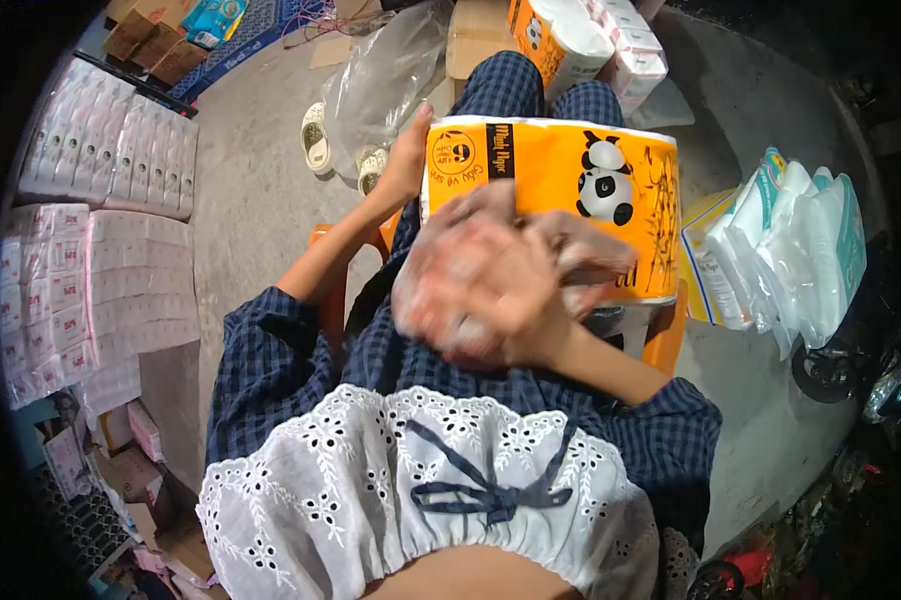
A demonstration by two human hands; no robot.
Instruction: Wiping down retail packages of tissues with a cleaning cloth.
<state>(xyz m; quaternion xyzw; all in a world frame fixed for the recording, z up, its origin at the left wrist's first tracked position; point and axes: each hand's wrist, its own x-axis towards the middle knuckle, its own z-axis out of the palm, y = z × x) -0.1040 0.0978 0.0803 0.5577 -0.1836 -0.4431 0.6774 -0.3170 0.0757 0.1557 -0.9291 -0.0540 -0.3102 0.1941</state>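
Note:
Across my lap rests an orange toilet paper pack (540,150) with white edges, a panda picture and black writing. My left hand (411,161) grips its left end, thumb along the upper corner. In my right hand (514,289) is a crumpled pinkish-brown cloth (439,281), blurred by motion. The cloth lies over the lower front of the pack and hides part of the print. Whether the whole cloth touches the wrapper cannot be told.
An orange plastic stool (666,337) is partly visible under the pack. Plastic-wrapped packs (788,240) stand at right. Tissue packs (120,277) are stacked at left. Ahead are another orange pack (563,45), a cardboard box (480,34), a clear plastic bag (383,75) and pale clogs (316,139).

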